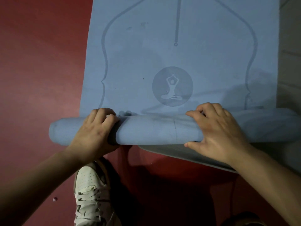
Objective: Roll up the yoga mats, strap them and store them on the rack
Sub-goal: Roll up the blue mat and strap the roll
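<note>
White sneaker (pixel 91 190) bottom center on red floor (pixel 35 75). Just above, left hand (pixel 96 131) and right hand (pixel 218 129) have fingers (pixel 202 110) curled over the half-rolled blue mat (pixel 154 132) mid-frame, the rest flat toward the top.

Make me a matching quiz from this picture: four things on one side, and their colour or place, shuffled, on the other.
1 floor
2 shoe
3 round emblem
4 left hand

A white, laced
B on the flat part of the yoga mat
C red
D gripping the mat's rolled part

Pairs: 1-C, 2-A, 3-B, 4-D
</note>
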### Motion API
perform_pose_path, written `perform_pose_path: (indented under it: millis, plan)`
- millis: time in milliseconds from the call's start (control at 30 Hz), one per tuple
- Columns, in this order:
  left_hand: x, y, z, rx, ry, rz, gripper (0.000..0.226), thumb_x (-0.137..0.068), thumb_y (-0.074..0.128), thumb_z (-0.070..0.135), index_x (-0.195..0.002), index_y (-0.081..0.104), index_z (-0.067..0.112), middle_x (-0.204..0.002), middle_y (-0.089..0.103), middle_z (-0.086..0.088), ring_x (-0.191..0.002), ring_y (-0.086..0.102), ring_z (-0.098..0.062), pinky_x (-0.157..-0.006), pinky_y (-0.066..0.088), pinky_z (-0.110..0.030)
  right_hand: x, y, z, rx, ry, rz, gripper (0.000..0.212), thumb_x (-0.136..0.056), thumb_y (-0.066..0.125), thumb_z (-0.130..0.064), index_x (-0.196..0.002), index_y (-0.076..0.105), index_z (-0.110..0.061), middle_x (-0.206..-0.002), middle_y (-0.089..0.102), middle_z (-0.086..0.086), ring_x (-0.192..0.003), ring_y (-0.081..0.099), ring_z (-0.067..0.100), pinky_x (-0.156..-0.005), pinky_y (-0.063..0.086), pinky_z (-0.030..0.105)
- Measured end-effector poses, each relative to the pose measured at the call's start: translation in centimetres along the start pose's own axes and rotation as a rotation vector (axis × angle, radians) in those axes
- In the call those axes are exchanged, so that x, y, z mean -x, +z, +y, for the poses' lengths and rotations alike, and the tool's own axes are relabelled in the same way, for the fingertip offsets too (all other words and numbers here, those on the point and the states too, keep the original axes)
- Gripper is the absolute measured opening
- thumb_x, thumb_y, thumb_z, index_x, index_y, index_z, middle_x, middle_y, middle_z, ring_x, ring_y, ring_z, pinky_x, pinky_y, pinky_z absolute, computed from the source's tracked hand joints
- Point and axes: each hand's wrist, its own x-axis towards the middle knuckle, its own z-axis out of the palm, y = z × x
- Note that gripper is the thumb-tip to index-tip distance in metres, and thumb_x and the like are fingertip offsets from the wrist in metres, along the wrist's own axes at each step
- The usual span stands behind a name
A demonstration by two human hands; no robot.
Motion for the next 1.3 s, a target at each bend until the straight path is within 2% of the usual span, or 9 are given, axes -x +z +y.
perform_pose_path:
  millis: [300,500,600,767,900,967,1133,1200,1300]
  plan:
    - [-0.4,-1.3,-0.1,0.03,0.055,0.043,0.066,-0.075,0.059,0.064,-0.115,0.055,0.011,-0.098,0.052,-0.002,-0.086,0.047,-0.021,-0.077,0.039,-0.034,-0.1,-0.4,0.1,-0.039,0.014,0.004,0.073,-0.061,0.073,-0.063,-0.121,0.05,-0.028,-0.113,0.049,-0.007,-0.104,0.048,0.019,-0.091,0.042,0.035]
    - [0.0,-0.9,-0.8,0.037,0.011,0.073,0.069,-0.076,0.059,0.061,-0.125,0.061,0.013,-0.116,0.052,-0.007,-0.105,0.049,-0.031,-0.092,0.037,-0.04,-0.6,-0.5,0.1,-0.05,0.082,0.052,0.071,-0.063,0.067,-0.066,-0.123,0.058,-0.03,-0.118,0.043,-0.003,-0.115,0.036,0.023,-0.098,0.031,0.041]
    - [-0.2,-1.1,-0.6,0.042,0.006,0.086,0.068,-0.078,0.058,0.059,-0.128,0.062,0.013,-0.11,0.054,-0.005,-0.099,0.051,-0.032,-0.086,0.04,-0.04,-1.0,-0.9,-0.2,-0.019,0.093,0.023,0.069,-0.065,0.071,-0.065,-0.125,0.057,-0.033,-0.114,0.044,-0.007,-0.111,0.036,0.02,-0.093,0.022,0.037]
    - [-0.8,-1.7,-0.6,0.057,0.042,0.102,0.062,-0.08,0.057,0.055,-0.126,0.06,0.013,-0.103,0.056,-0.002,-0.094,0.051,-0.026,-0.081,0.044,-0.039,-1.2,-1.3,-0.3,-0.067,0.099,0.096,0.06,-0.067,0.073,-0.058,-0.115,0.054,-0.028,-0.111,0.051,-0.007,-0.109,0.043,0.02,-0.091,0.024,0.034]
    - [-0.6,-1.1,-1.2,0.026,0.036,0.131,0.055,-0.084,0.054,0.044,-0.129,0.059,0.012,-0.12,0.058,-0.008,-0.112,0.051,-0.03,-0.106,0.035,-0.061,-1.6,-1.4,-0.2,-0.081,0.114,0.095,0.051,-0.072,0.066,-0.059,-0.111,0.057,-0.027,-0.112,0.052,-0.006,-0.112,0.043,0.021,-0.092,0.026,0.036]
    - [-0.5,-0.8,-1.0,0.016,0.0,0.148,0.056,-0.086,0.051,0.041,-0.133,0.058,0.012,-0.125,0.053,-0.013,-0.116,0.046,-0.036,-0.106,0.032,-0.067,-1.6,-1.3,0.0,-0.08,0.129,0.124,0.052,-0.074,0.064,-0.06,-0.113,0.062,-0.026,-0.113,0.051,-0.003,-0.112,0.04,0.022,-0.092,0.028,0.038]
    - [-1.2,-1.2,-1.3,-0.035,0.002,0.139,0.058,-0.095,0.043,0.048,-0.139,0.055,0.012,-0.118,0.055,-0.01,-0.105,0.05,-0.032,-0.103,0.039,-0.055,-2.1,-1.3,0.1,-0.015,0.123,0.185,0.056,-0.077,0.059,-0.061,-0.117,0.067,-0.023,-0.108,0.057,-0.002,-0.105,0.046,0.024,-0.088,0.031,0.037]
    - [-1.4,-1.0,-0.9,-0.078,-0.005,0.124,0.068,-0.098,0.033,0.057,-0.141,0.051,0.008,-0.12,0.053,-0.013,-0.107,0.048,-0.033,-0.106,0.038,-0.057,-2.1,-1.5,0.1,0.004,0.12,0.166,0.064,-0.076,0.057,-0.068,-0.122,0.064,-0.023,-0.113,0.057,-0.002,-0.109,0.046,0.023,-0.091,0.036,0.039]
    - [-1.4,0.2,0.1,-0.169,-0.034,0.092,0.09,-0.089,0.042,0.068,-0.146,0.041,-0.001,-0.125,0.048,-0.022,-0.116,0.045,-0.039,-0.112,0.031,-0.059,-1.4,-1.2,-0.1,0.058,0.107,0.112,0.087,-0.067,0.062,-0.076,-0.135,0.053,-0.022,-0.127,0.051,-0.001,-0.12,0.04,0.023,-0.102,0.035,0.04]
